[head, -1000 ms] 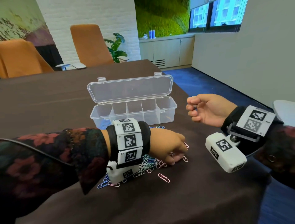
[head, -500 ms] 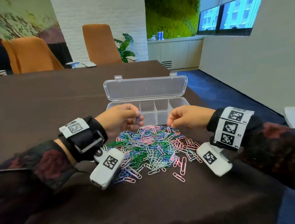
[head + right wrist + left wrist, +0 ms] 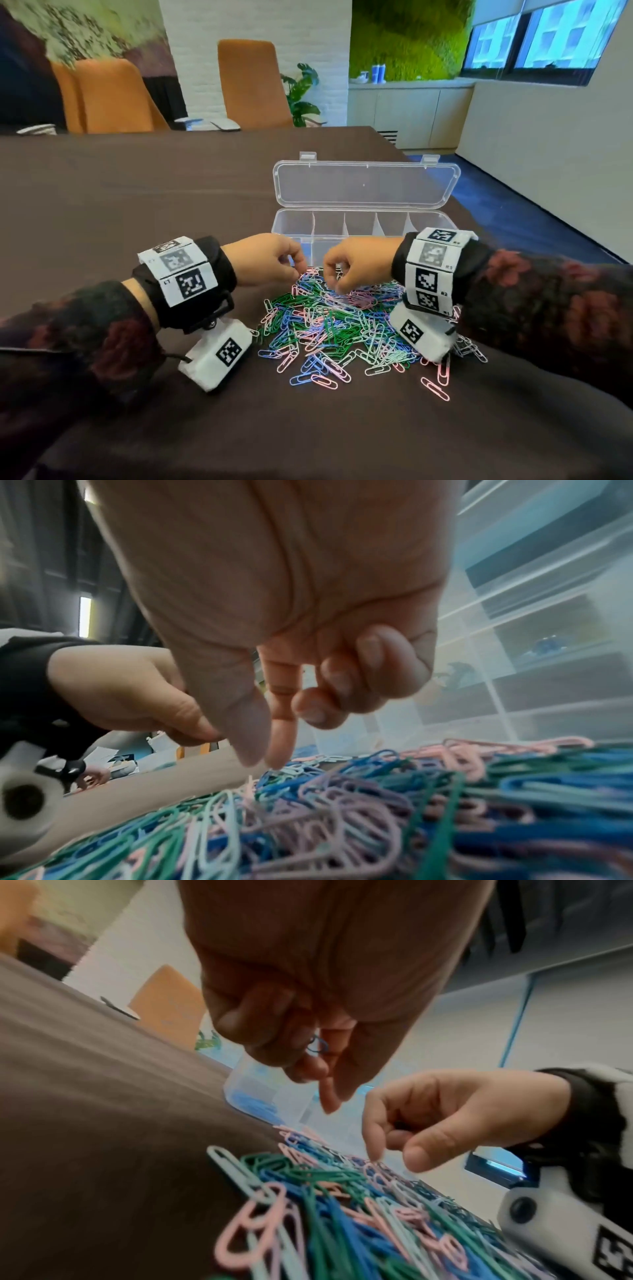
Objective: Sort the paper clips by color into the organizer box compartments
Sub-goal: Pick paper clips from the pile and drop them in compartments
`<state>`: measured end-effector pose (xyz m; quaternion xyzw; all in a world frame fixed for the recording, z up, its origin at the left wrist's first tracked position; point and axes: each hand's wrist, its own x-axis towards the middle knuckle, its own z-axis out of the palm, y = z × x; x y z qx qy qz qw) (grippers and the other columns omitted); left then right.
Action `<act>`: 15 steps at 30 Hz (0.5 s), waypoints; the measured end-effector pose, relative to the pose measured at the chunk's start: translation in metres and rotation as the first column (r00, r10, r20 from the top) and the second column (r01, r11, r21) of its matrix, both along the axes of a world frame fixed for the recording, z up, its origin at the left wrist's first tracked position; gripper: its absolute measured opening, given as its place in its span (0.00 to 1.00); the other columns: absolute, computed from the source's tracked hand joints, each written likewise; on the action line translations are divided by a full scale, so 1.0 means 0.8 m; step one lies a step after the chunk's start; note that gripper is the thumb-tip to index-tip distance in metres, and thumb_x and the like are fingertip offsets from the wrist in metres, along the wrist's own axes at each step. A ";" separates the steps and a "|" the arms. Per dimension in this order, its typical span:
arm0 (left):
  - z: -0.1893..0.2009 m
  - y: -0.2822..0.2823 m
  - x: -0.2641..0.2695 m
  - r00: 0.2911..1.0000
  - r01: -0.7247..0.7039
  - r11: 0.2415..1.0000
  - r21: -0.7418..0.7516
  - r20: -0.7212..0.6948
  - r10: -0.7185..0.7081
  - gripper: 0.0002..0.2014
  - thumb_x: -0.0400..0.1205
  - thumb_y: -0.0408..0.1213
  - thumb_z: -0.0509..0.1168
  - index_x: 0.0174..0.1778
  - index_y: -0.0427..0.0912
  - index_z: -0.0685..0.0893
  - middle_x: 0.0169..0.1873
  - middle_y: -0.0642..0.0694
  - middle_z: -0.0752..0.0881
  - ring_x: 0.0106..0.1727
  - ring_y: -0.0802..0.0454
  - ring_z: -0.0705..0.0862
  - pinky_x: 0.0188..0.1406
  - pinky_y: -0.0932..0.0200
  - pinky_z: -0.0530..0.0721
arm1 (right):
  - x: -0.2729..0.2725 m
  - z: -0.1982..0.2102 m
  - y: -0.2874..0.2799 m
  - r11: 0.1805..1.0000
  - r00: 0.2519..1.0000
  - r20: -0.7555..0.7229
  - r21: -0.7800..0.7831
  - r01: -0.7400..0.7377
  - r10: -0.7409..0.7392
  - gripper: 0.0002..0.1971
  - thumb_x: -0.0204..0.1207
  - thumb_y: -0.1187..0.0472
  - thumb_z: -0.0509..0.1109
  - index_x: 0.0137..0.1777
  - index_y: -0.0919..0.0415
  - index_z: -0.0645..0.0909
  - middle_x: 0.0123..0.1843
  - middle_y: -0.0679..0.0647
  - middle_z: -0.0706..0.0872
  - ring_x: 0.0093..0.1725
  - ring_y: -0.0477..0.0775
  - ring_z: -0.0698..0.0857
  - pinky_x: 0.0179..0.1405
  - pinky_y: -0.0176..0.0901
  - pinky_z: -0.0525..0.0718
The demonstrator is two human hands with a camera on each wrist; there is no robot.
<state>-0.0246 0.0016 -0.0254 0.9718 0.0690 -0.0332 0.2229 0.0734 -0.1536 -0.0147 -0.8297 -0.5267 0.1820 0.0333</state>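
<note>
Now, left hand: the left hand (image 3: pixel 265 260) hangs palm-down over the far left edge of the paper clip pile (image 3: pixel 346 329), fingers curled in; the left wrist view shows a blue paper clip (image 3: pixel 317 1045) tucked between the curled fingers and the thumb, with one fingertip pointing down toward the pile.
Right hand: the right hand (image 3: pixel 356 265) is lowered beside it, thumb and forefinger drawn close together and touching the top of the pile, the other fingers folded into the palm; whether a clip is actually caught between the two tips I cannot tell, as the tips are blurred.
Pose: both wrists are raised above the desk (image 3: pixel 137 192), hands angled toward each other and near but apart, forearms in dark floral sleeves.
Writing: the white wrist bands (image 3: pixel 178 270) carry black square code markers; small tags on the right band look like "R2" and "R3", the rest too small to read.
Paper clips: a loose heap of green, blue, pink and pale clips lies on the desk just in front of the organizer box (image 3: pixel 363 222), with a few pink strays on the near side.
Organizer box: clear plastic, lid (image 3: pixel 366 185) standing open at the back, dividers making a row of compartments; the left wrist view shows blue clips in the end compartment.
Background: orange chairs (image 3: pixel 251 85) stand at the far side.
</note>
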 end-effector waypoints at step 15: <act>-0.009 -0.017 0.036 0.966 0.248 0.832 0.496 -0.190 -0.175 0.03 0.80 0.34 0.62 0.45 0.46 0.80 0.34 0.54 0.77 0.42 0.52 0.76 0.42 0.60 0.72 | 0.011 0.004 -0.010 0.999 1.000 -0.009 -0.037 0.001 -0.001 0.09 0.75 0.60 0.73 0.38 0.52 0.75 0.30 0.44 0.76 0.30 0.40 0.72 0.31 0.34 0.69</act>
